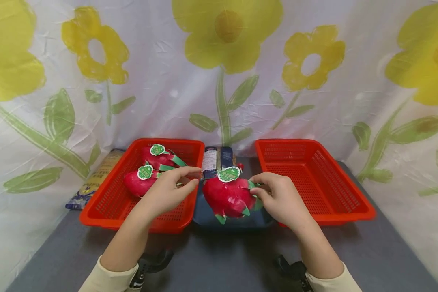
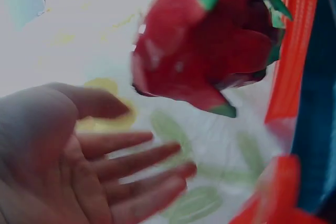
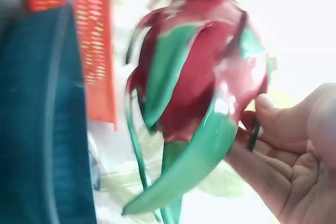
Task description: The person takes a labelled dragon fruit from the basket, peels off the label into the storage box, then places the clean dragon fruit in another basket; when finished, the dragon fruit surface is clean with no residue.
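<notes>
Over the blue bin [image 1: 204,215], a red dragon fruit [image 1: 228,198] with green-tipped scales and a round green-and-white label is held up. My right hand [image 1: 279,198] pinches it at a green scale on its right side, thumb and fingers closing there in the right wrist view. To its left, my left hand [image 1: 171,190] reaches in with fingers extended; in the left wrist view the hand [image 2: 100,166] is apart from the fruit and holds nothing. Two more labelled dragon fruits, one nearer [image 1: 136,185] and one behind [image 1: 151,157], lie in the left red basket [image 1: 102,221].
A second red basket [image 1: 299,182] stands right of the bin. Behind the held fruit are a dark blue printed packet [image 1: 222,156] and a small red thing. Another printed packet [image 1: 98,176] lies beside the left basket. A flowered cloth [image 1: 160,101] hangs behind the grey table [image 1: 222,259].
</notes>
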A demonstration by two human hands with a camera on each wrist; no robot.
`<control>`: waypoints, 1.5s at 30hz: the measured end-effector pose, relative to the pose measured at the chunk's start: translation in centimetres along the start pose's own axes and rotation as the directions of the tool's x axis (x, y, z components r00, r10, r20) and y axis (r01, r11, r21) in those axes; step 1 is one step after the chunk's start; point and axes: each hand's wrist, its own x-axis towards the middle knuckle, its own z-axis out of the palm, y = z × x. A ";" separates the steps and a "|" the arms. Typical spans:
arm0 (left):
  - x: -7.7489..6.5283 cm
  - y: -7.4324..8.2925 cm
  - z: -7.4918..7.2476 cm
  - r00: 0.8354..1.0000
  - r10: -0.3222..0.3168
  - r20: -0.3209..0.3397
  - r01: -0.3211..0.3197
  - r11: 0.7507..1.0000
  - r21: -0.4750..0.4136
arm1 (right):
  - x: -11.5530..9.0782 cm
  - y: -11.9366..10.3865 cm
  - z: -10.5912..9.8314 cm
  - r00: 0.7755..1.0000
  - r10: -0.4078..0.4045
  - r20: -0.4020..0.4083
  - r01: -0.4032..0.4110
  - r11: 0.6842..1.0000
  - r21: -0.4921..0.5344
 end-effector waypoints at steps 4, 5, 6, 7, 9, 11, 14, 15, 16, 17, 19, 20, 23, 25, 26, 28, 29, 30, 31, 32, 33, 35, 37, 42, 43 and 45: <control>-1.3 0.8 1.2 0.991 0.060 0.123 -0.048 0.994 -0.103 | -2.5 -0.3 -0.8 0.996 -0.049 0.073 0.047 0.999 0.025; -1.8 0.9 1.7 0.983 0.074 0.165 -0.054 0.991 -0.123 | -3.2 -0.4 -0.9 0.993 -0.056 0.101 0.052 0.998 0.033; -2.2 1.0 2.1 0.974 0.084 0.209 -0.055 0.989 -0.141 | -3.9 -0.4 -0.9 0.990 -0.056 0.131 0.051 0.998 0.043; -2.7 1.0 2.6 0.963 0.085 0.254 -0.047 0.987 -0.153 | -4.5 -0.4 -0.9 0.986 -0.053 0.160 0.045 0.997 0.056; -3.7 0.6 3.6 0.933 0.076 0.352 -0.008 0.981 -0.192 | -5.7 -0.4 -0.7 0.976 -0.032 0.214 0.015 0.996 0.084; -4.7 0.0 4.6 0.896 0.053 0.440 0.066 0.966 -0.251 | -6.6 -0.2 -0.3 0.967 -0.017 0.254 -0.011 0.994 0.108; -5.6 -1.1 6.5 0.869 0.023 0.495 0.152 0.938 -0.312 | -7.6 0.5 0.7 0.957 -0.005 0.289 -0.033 0.991 0.128; -5.8 -1.4 7.2 0.870 0.016 0.493 0.168 0.931 -0.326 | -7.8 0.8 1.1 0.957 -0.014 0.291 -0.024 0.992 0.126; -6.0 -1.9 7.8 0.876 0.012 0.483 0.173 0.926 -0.336 | -8.0 1.0 1.6 0.956 -0.023 0.294 -0.015 0.992 0.126; -6.1 -2.3 8.4 0.884 0.003 0.467 0.179 0.922 -0.345 | -8.1 1.2 2.0 0.954 -0.022 0.300 -0.016 0.992 0.124; -6.5 -3.0 9.4 0.905 -0.007 0.425 0.178 0.914 -0.364 | -8.2 1.6 2.7 0.952 -0.028 0.305 -0.010 0.992 0.123; -6.6 -3.3 9.8 0.914 -0.011 0.406 0.177 0.911 -0.372 | -8.1 1.7 2.8 0.948 -0.022 0.318 -0.019 0.992 0.126; -7.0 -4.1 10.6 0.932 0.004 0.363 0.154 0.902 -0.404 | -7.5 1.7 2.3 0.916 0.018 0.401 -0.070 0.991 0.115; -7.1 -4.5 10.9 0.940 0.031 0.340 0.121 0.901 -0.417 | -6.6 1.1 1.5 0.889 0.049 0.456 -0.093 0.993 0.074; -7.2 -4.7 11.1 0.943 0.050 0.330 0.099 0.902 -0.421 | -6.0 0.7 1.1 0.876 0.067 0.477 -0.099 0.994 0.042; -7.1 -5.0 11.3 0.946 0.091 0.311 0.054 0.901 -0.430 | -4.7 -0.4 0.5 0.861 0.106 0.497 -0.096 0.994 -0.047; -7.1 -5.1 11.4 0.946 0.113 0.302 0.031 0.900 -0.434 | -4.0 -1.1 0.3 0.853 0.124 0.507 -0.094 0.992 -0.085; -7.1 -5.2 11.6 0.947 0.137 0.292 0.005 0.900 -0.436 | -3.3 -1.7 0.4 0.842 0.141 0.520 -0.092 0.989 -0.119; -7.1 -5.4 11.6 0.948 0.155 0.279 -0.019 0.900 -0.435 | -2.6 -2.3 0.7 0.829 0.154 0.538 -0.086 0.985 -0.150; -7.1 -5.5 11.7 0.948 0.170 0.270 -0.039 0.901 -0.432 | -2.0 -2.8 1.1 0.814 0.161 0.559 -0.072 0.982 -0.177; -7.1 -5.6 11.8 0.947 0.181 0.266 -0.050 0.899 -0.436 | -1.5 -3.2 1.5 0.797 0.165 0.581 -0.060 0.979 -0.196; -7.1 -5.8 12.0 0.944 0.197 0.263 -0.063 0.895 -0.442 | -0.8 -3.8 2.6 0.771 0.150 0.618 -0.031 0.979 -0.200; -7.3 -6.0 12.3 0.943 0.204 0.263 -0.066 0.890 -0.451 | -0.5 -4.1 3.4 0.769 0.126 0.626 -0.004 0.981 -0.192; -7.4 -6.3 12.6 0.946 0.221 0.237 -0.092 0.885 -0.456 | -0.3 -4.1 3.5 0.811 0.016 0.585 0.055 0.993 -0.103; -7.4 -6.3 12.6 0.948 0.218 0.232 -0.091 0.885 -0.457 | -0.2 -4.1 3.4 0.822 -0.003 0.569 0.061 0.995 -0.083; -7.4 -6.3 12.3 0.952 0.201 0.233 -0.072 0.882 -0.465 | 0.1 -4.1 3.1 0.839 -0.034 0.543 0.067 0.997 -0.042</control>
